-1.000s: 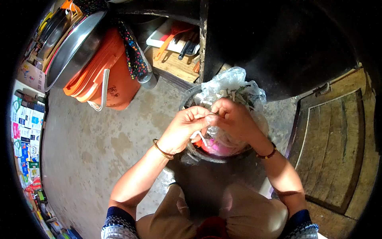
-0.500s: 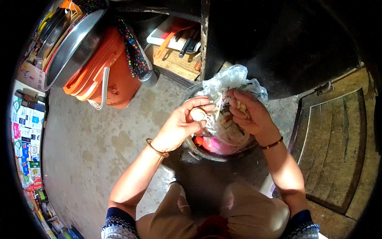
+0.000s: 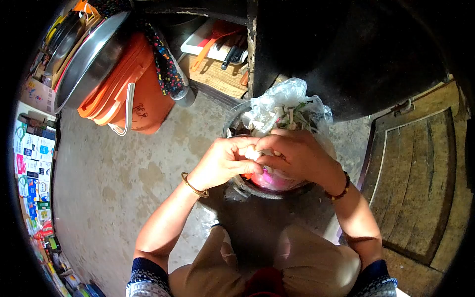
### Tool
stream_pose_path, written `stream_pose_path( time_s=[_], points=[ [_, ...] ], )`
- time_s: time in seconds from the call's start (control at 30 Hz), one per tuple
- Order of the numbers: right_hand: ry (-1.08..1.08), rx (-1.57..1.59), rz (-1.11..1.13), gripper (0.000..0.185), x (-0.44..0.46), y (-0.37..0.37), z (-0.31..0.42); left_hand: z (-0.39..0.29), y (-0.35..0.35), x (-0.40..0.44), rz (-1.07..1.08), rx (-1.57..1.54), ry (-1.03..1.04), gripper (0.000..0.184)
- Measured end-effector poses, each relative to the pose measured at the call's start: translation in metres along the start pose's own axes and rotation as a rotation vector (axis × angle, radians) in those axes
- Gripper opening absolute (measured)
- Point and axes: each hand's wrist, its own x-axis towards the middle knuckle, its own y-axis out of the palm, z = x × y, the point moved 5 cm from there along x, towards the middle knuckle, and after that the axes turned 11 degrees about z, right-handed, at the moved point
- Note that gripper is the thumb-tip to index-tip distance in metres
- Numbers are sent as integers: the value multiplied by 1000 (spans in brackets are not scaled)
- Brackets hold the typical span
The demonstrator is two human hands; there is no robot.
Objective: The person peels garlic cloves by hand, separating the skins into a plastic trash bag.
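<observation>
Over a bin [image 3: 239, 190] lined with a clear plastic bag [image 3: 291, 89], both my hands meet. My left hand [image 3: 223, 161] is closed around a whitish garlic bulb [image 3: 253, 152], mostly covered by fingers. From the other side my right hand [image 3: 302, 156] pinches the same garlic with thumb and fingertips. A small pale piece shows by the curled right fingers; the palm itself is hidden. Vegetable scraps [image 3: 292, 116] with green bits lie in the bag behind my hands, and something pink [image 3: 271, 180] shows below them.
An orange bucket [image 3: 151, 106] with a white handle stands on the concrete floor [image 3: 109, 173], a metal basin [image 3: 94, 59] leaning against it. A white tray [image 3: 195, 44] with utensils sits on a wooden shelf. A wooden door panel [image 3: 415, 183] is at right.
My right hand has come down and left to the garlic in my left hand, and its fingers now pinch it. The pale cloves seen in my right palm are now mostly hidden.
</observation>
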Motion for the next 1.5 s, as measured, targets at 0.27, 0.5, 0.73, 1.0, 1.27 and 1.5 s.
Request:
stream_pose_path(
  time_s=[0.27, 0.5, 0.73, 1.0, 1.27, 1.5],
  points=[
    [63, 182, 16, 20, -4, 9, -7, -17, -1, 0, -2, 403, -19, 47],
    [126, 275, 78, 26, 1, 11, -5, -20, -3, 0, -12, 492, 142, 45],
    [29, 191, -27, 19, -3, 19, -8, -28, -1, -1, -36, 453, 140, 49],
    [102, 132, -75, 21, -5, 21, -5, -18, -3, 0, -104, 295, 70, 50],
    [88, 244, -179, 16, -5, 23, -10, -21, -6, 0, -77, 619, 98, 48],
    [401, 760, -97, 11, -2, 29, -25, -15, -3, 2, -117, 489, 124, 49]
  ],
)
